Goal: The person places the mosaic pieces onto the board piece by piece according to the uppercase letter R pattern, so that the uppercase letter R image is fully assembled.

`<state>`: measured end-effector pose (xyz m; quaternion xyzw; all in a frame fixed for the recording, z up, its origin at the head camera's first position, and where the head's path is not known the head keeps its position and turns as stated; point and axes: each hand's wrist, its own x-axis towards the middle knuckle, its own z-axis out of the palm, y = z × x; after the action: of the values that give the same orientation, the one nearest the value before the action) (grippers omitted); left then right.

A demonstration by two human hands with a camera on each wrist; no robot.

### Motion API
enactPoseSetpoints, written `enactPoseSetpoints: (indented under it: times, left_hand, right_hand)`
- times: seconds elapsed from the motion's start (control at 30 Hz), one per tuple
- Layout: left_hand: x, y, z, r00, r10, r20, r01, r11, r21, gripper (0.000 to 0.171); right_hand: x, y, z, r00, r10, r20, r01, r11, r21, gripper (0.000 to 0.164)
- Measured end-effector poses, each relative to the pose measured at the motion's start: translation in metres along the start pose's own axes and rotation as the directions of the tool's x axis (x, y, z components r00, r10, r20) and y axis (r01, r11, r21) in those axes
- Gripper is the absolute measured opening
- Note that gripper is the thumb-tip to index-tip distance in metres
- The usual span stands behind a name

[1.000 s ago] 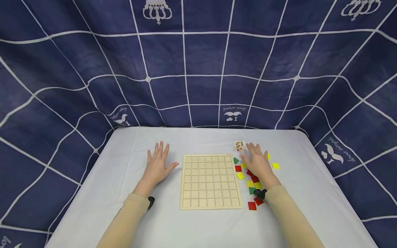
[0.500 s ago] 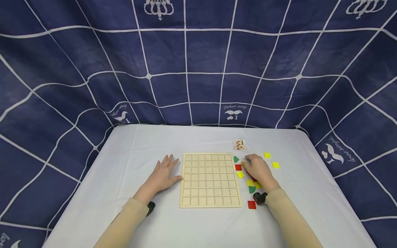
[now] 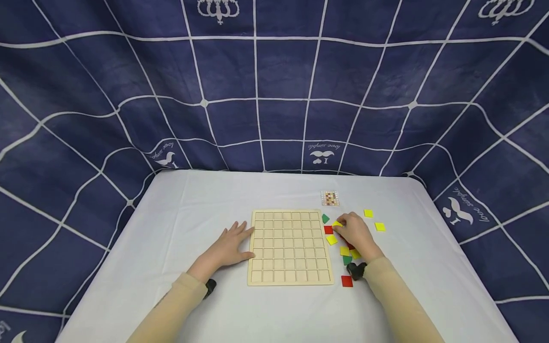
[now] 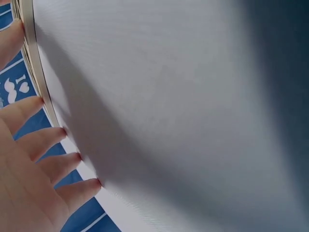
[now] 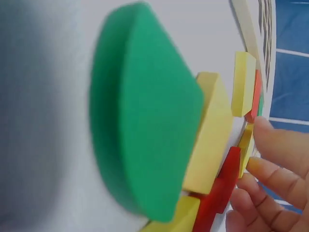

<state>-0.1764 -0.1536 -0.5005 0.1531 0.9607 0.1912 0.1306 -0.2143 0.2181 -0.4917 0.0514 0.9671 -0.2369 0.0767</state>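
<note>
A pale wooden grid board (image 3: 291,285) lies flat on the white table, its squares bare. My left hand (image 3: 228,247) rests at its left edge with fingers spread; in the left wrist view thumb and index fingertip meet the board's side. To the right of the board, my right hand (image 3: 357,233) pinches a yellow square tile (image 3: 337,224) between thumb and index finger. Around that hand lie another yellow tile (image 3: 331,240), a red tile (image 3: 328,229) and a green rounded piece (image 3: 325,218). Red pieces (image 5: 229,169) sit partly hidden beneath the palm.
A small patterned card (image 3: 330,198) lies behind the pieces. Two yellow tiles, the nearer one (image 3: 380,226) included, are off to the right. One red tile (image 3: 347,281) lies near the board's front right corner. A blue curtain (image 3: 283,95) surrounds the table's back and sides.
My left hand has moved right onto the board's edge. My right hand has drawn back toward me from beside the card, curled its fingers, and taken hold of a yellow tile.
</note>
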Motion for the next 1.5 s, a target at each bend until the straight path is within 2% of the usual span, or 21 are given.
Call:
enactPoseSetpoints:
  times: [0.13, 0.23, 0.53, 0.63, 0.77, 0.87, 1.0, 1.13, 1.3, 1.5]
  left_hand:
    - [-0.001, -0.001, 0.001, 1.000, 0.021, 0.004, -0.021, 0.999, -0.036, 0.082]
    - [-0.002, -0.001, 0.000, 0.999, 0.032, 0.013, -0.031, 0.998, -0.061, 0.083]
    - [-0.006, 0.004, -0.002, 0.998, 0.034, 0.059, -0.026, 0.991, -0.132, 0.083]
    - [-0.007, 0.004, -0.002, 0.998, 0.030, 0.053, -0.022, 0.989, -0.144, 0.083]
    - [-0.007, 0.003, -0.001, 0.998, 0.023, 0.055, -0.015, 0.989, -0.149, 0.084]
    - [-0.007, 0.003, 0.000, 0.998, 0.026, 0.064, -0.015, 0.987, -0.159, 0.085]
    - [-0.007, 0.003, 0.000, 0.997, 0.033, 0.071, -0.021, 0.985, -0.168, 0.087]
    - [-0.007, 0.002, 0.000, 0.997, 0.038, 0.068, -0.027, 0.987, -0.156, 0.088]
    - [-0.008, 0.003, 0.000, 0.997, 0.039, 0.068, -0.028, 0.987, -0.161, 0.089]
    - [-0.008, 0.002, -0.001, 0.996, 0.044, 0.078, -0.031, 0.986, -0.166, 0.088]
  right_hand:
    - [0.003, 0.002, 0.000, 0.996, 0.085, 0.040, -0.088, 0.993, 0.082, 0.038]
    - [0.005, 0.007, 0.001, 0.991, 0.119, 0.054, -0.125, 0.985, 0.118, 0.038]
    - [0.006, 0.011, 0.005, 0.986, 0.153, 0.065, -0.162, 0.973, 0.164, 0.035]
    - [0.005, 0.011, 0.005, 0.986, 0.155, 0.056, -0.163, 0.969, 0.187, 0.033]
    - [0.003, 0.005, 0.003, 0.992, 0.127, 0.027, -0.129, 0.961, 0.245, 0.034]
    - [0.003, -0.005, 0.003, 0.997, 0.078, -0.008, -0.072, 0.950, 0.302, 0.033]
    - [0.004, -0.025, 0.010, 0.999, 0.005, -0.044, 0.013, 0.922, 0.386, 0.030]
    - [0.005, -0.051, 0.023, 0.996, -0.051, -0.072, 0.079, 0.875, 0.478, 0.028]
    - [0.007, -0.084, 0.043, 0.994, -0.094, -0.057, 0.110, 0.839, 0.532, 0.022]
    - [0.009, -0.108, 0.063, 0.984, -0.175, -0.027, 0.167, 0.862, 0.478, 0.015]
